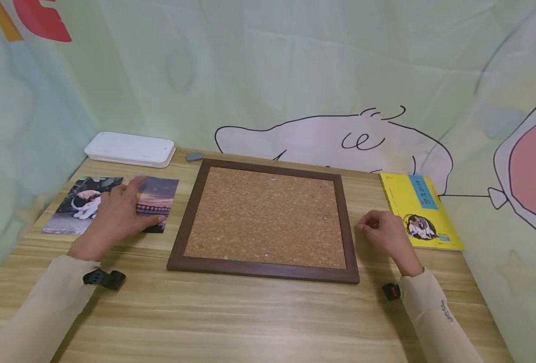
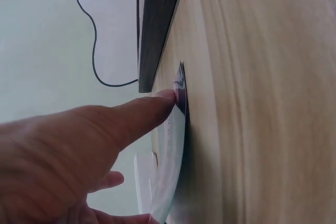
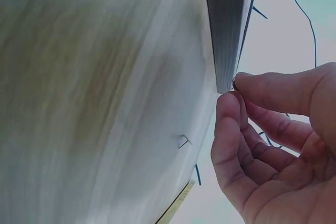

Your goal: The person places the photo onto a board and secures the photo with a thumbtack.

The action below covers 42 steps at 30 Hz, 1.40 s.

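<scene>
From where I stood, the framed corkboard (image 1: 259,217) lay flat at the centre of the wooden surface (image 1: 250,312), with a few small clear pins (image 1: 273,179) on its cork. At its nine o'clock, the person's left hand (image 1: 118,209) held a sunset photo (image 1: 162,192), the thumb at the edge nearer the board and the other fingers spread wide towards the far edge, so that the print bowed upward between them. The photo was near the frame but apart from it. An animal photo (image 1: 78,206) lay just beyond, farther out at nine o'clock and partly behind that hand. At three o'clock, just beside the frame, the right hand (image 1: 386,233) had its thumb and forefinger closed together on a tiny dark item (image 3: 234,84), too small for me to name; its other fingers were curled in. A thin bent bit (image 3: 184,141) rested on the surface near that hand. Farther out at three o'clock lay a yellow book (image 1: 395,194) with a blue label. A white case (image 1: 129,148) sat at ten o'clock, and a small grey block (image 1: 194,157) between ten and eleven, near the frame's corner.
</scene>
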Motion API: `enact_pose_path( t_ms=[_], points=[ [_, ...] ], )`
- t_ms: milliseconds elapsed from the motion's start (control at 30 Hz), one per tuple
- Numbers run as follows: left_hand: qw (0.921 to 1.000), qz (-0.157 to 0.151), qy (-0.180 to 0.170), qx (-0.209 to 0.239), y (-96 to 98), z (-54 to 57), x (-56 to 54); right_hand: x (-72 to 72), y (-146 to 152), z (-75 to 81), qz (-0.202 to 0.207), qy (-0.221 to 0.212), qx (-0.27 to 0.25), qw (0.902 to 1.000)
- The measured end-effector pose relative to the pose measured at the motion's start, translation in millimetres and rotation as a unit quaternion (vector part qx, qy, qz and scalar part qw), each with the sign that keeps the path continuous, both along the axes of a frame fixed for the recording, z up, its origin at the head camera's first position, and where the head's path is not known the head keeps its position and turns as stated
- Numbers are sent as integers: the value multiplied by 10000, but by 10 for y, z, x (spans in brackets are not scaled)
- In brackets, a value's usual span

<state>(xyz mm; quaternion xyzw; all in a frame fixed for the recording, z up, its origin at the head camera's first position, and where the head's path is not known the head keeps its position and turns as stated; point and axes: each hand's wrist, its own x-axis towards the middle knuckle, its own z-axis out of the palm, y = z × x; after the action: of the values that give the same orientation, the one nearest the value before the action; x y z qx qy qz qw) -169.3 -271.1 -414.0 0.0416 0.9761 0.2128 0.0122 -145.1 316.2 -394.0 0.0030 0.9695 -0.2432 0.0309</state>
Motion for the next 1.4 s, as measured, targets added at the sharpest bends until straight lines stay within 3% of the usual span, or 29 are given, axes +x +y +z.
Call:
enact_pose_path(
  t_ms=[200,367,567,700,833,967,1133,1400],
  points=[
    [9997,-108,102,197,-132,-42,-73,-32,-76,29,10,38,-218,9998],
    [9983,37,21,588,-213,-36,-94,-50,-124,50,14,255,-285,9993],
    [9925,200,125,1202,-197,99,-33,-73,-190,65,102,569,-520,9970],
    [9858,416,369,1583,-157,238,21,-87,-279,94,152,482,-746,9959],
    [9744,605,372,2135,-60,405,76,-121,-386,146,133,269,-984,9947],
    [9669,554,192,2485,79,499,84,-157,-475,186,181,355,-1176,9923],
    [9634,408,49,2647,282,539,54,-193,-565,216,216,466,-1525,9870],
    [9617,227,-170,2726,592,550,-38,-238,-740,263,227,287,-2204,9747]
  ],
)
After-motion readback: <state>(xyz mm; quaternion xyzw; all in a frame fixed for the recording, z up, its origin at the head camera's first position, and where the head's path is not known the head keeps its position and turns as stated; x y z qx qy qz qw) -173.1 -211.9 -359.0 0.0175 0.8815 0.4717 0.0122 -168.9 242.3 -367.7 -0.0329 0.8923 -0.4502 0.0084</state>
